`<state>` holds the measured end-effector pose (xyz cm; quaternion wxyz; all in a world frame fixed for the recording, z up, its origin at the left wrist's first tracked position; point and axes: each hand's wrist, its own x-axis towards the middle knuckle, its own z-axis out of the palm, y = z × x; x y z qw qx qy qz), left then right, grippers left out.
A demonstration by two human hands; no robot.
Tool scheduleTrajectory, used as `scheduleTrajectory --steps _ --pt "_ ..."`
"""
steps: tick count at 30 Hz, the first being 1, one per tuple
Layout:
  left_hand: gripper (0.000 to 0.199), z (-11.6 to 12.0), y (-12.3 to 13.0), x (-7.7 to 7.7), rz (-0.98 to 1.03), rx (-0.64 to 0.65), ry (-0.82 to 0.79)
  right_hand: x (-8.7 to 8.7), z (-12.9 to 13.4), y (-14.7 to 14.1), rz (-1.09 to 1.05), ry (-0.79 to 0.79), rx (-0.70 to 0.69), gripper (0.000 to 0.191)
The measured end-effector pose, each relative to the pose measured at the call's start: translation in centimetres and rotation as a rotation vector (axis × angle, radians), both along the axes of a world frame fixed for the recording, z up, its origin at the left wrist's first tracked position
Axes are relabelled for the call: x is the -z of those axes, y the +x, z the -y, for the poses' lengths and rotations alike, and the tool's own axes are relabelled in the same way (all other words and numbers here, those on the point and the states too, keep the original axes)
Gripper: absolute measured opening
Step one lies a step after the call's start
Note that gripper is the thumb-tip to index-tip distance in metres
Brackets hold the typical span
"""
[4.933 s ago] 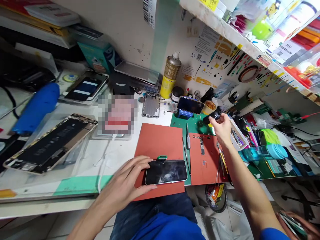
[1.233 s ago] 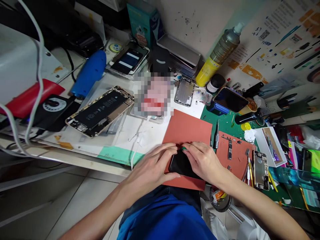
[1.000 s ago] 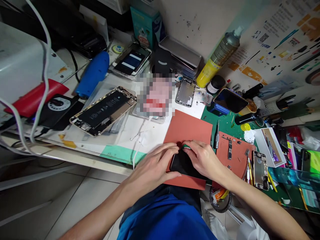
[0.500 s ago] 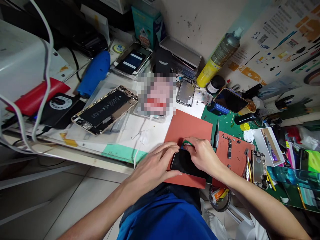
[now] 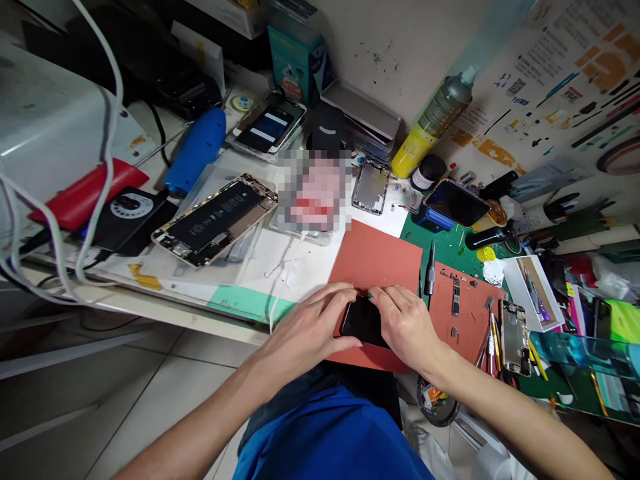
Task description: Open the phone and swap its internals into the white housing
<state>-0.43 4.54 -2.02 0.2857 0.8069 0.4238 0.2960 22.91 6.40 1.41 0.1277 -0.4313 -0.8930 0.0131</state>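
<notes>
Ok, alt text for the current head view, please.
A person's left hand holds a black-screened phone on a reddish mat, while the right hand pinches a small green piece at its far edge. An opened phone lies to the left.

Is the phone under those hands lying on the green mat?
No, the black phone lies on the reddish mat, with the left hand at one end and the right hand over the other.
</notes>
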Motion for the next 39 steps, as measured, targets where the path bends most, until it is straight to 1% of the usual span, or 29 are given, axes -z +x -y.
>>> scheduleTrajectory --steps 1,3,4,7,9,13,17,21,23,26,27,29,31,35,37,39 --pt "0.075 0.0 0.0 0.0 0.002 0.001 -0.004 0.2 0.3 0.2 0.005 0.045 -0.02 0.031" --pt "0.075 0.0 0.0 0.0 0.011 0.003 -0.011 0.5 0.4 0.6 -0.003 0.039 -0.019 0.032" --pt "0.075 0.0 0.0 0.0 0.016 0.004 -0.014 0.4 0.2 0.6 -0.017 -0.017 0.0 0.031" --pt "0.075 0.0 0.0 -0.1 0.016 0.01 -0.016 0.0 -0.9 0.6 -0.075 -0.268 0.079 0.025" --pt "0.074 0.0 0.0 -0.1 0.006 0.018 -0.013 -0.5 -1.9 0.5 -0.097 -0.379 0.105 0.02" --pt "0.07 0.0 0.0 0.0 -0.009 0.024 0.003 -1.6 -3.4 0.2 -0.093 -0.458 0.113 0.019" --pt "0.071 -0.1 0.0 -0.1 -0.027 0.029 0.004 -2.2 -3.8 -0.1 -0.078 -0.488 0.134 0.021" --pt "0.074 -0.1 0.0 -0.1 -0.028 0.031 0.006 -1.6 -2.5 0.0 -0.065 -0.445 0.14 0.018" --pt "0.077 -0.1 0.0 0.0 -0.023 0.028 0.008 -1.1 -1.3 0.4 -0.043 -0.326 0.106 0.023" --pt "0.078 0.0 0.0 0.0 -0.026 0.022 0.003 -0.3 0.3 1.2 0.002 -0.048 0.004 0.032" --pt "0.078 0.0 0.0 0.0 -0.028 0.023 -0.006 -0.1 0.6 1.5 0.006 0.015 -0.022 0.033" --pt "0.079 0.1 0.0 -0.1 -0.028 0.023 -0.026 0.2 0.9 2.1 -0.012 0.044 -0.03 0.031" --pt "0.08 0.1 0.0 -0.2 -0.025 0.023 -0.045 0.3 0.5 2.4 -0.048 -0.021 -0.006 0.027" --pt "0.081 0.1 0.0 -0.6 -0.026 0.016 -0.059 -0.1 -1.3 2.3 -0.144 -0.291 0.089 0.023" --pt "0.083 0.1 0.0 -0.7 -0.025 0.016 -0.063 -0.6 -2.2 2.1 -0.161 -0.427 0.128 0.024" --pt "0.084 0.2 0.0 -0.7 -0.029 0.016 -0.073 -1.0 -2.7 2.0 -0.149 -0.515 0.149 0.028"
